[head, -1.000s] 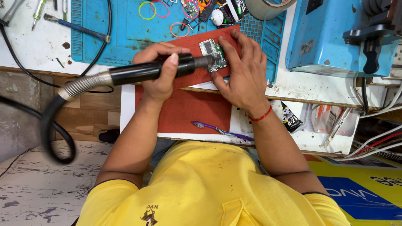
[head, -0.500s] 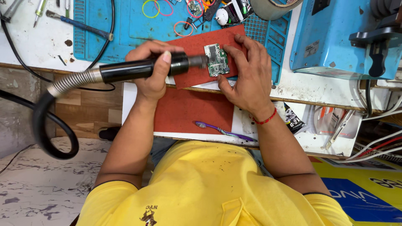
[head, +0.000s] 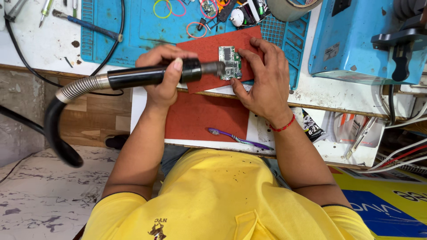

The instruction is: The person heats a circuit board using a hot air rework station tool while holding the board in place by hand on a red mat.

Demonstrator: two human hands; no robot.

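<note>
On the worktop (head: 49,49), over a red mat (head: 209,49) that is lying on a blue mat (head: 133,26), a small green board (head: 230,62) is being worked on with a black hot-air nozzle (head: 155,75). The left hand (head: 164,73) is wrapping its grip fully around the nozzle's barrel, thumb lying along the top, with the ribbed hose (head: 78,89) trailing off to the left and curving down toward the floor. The nozzle's long axis is running nearly level across the view, its metal tip pointing right and sitting just beside the board's left edge, so the board is lying directly ahead of the tip. The right hand (head: 262,75) is the nearer of the two to the board: its grip is partly closed, fingertips resting at the board's right edge and the thumb reaching in below it, pinning the board flat on the red mat. Both forearms are coming up from the yellow shirt (head: 222,200), elbows spread, wrists angling inward so the hands are meeting over the board. A purple toothbrush (head: 240,140) is lying well apart on a lower shelf, and a blue machine (head: 356,40) is standing to the right.
</note>
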